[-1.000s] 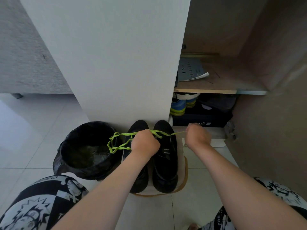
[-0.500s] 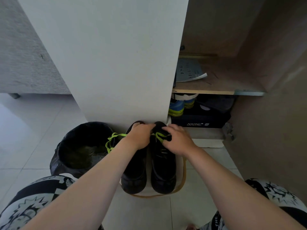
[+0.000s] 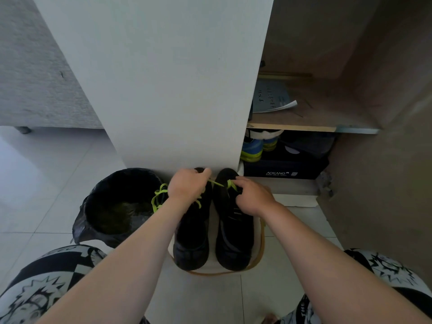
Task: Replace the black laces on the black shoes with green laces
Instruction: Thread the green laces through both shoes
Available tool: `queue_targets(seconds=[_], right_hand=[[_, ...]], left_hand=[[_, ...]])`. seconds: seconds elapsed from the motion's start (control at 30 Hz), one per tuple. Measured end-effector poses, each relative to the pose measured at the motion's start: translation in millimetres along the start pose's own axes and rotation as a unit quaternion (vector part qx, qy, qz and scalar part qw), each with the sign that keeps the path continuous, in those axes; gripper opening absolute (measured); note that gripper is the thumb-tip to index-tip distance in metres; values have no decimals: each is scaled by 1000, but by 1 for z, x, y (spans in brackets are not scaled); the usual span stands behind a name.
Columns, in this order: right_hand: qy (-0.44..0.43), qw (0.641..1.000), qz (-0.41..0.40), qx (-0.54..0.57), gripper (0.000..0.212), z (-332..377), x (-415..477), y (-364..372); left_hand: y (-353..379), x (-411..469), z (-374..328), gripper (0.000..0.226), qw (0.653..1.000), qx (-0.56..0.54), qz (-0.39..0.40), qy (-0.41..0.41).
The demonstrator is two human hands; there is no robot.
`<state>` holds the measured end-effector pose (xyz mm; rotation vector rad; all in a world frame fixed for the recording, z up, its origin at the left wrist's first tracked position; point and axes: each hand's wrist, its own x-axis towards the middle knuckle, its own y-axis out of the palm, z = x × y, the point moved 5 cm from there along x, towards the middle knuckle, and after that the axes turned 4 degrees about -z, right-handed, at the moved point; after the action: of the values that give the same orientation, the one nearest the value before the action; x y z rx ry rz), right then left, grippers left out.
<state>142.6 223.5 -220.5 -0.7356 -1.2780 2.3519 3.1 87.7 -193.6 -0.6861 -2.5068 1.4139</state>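
My left grip is curled round the green lace and my right grip pinches it over the far end of the right black shoe, which stands just beside the left black shoe, loose loops trailing towards the black-bagged bin.

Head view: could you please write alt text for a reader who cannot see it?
The left hand and right hand hold a green lace at the far end of two black shoes; a black-lined bin stands left of them.
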Motion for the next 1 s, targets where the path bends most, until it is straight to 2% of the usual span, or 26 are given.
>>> queue_targets(seconds=[0.1, 0.17, 0.23, 0.3, 0.37, 0.4, 0.47, 0.57, 0.67, 0.77, 0.87, 1.0], right_hand=[[1, 1000, -1, 28, 64, -3, 1, 4], [5, 997, -3, 79, 53, -4, 2, 7], [14, 992, -17, 124, 37, -8, 4, 7], [20, 991, -40, 129, 27, -13, 7, 2], [15, 994, -46, 95, 27, -15, 7, -1], [14, 996, -49, 79, 26, -15, 7, -2], [21, 995, -66, 70, 18, -15, 4, -4], [53, 992, -94, 60, 13, -24, 5, -14], [89, 991, -85, 61, 15, -34, 9, -17], [78, 992, -98, 8, 14, -31, 11, -15], [77, 994, -81, 13, 18, -33, 11, -14], [92, 995, -24, -43, 18, -47, 9, -24]], left_hand=[[-11, 5, 19, 36, 993, -79, -50, -75], [-15, 4, 24, 37, 977, -170, -77, -99], [-8, 1, 18, 37, 953, -278, -50, -108], [1, -1, 9, 30, 903, -411, -3, -125], [11, -2, 1, 25, 842, -520, 33, -138], [15, -3, -2, 25, 832, -535, 38, -146], [17, -6, -6, 31, 850, -503, 26, -151], [8, -2, 6, 37, 914, -380, -31, -138], [-2, 4, 23, 37, 936, -308, -75, -154], [-8, 1, 13, 42, 969, -210, -95, -84], [-7, 1, 8, 44, 980, -174, -82, -51], [-21, 11, 6, 41, 989, -138, 10, -53]])
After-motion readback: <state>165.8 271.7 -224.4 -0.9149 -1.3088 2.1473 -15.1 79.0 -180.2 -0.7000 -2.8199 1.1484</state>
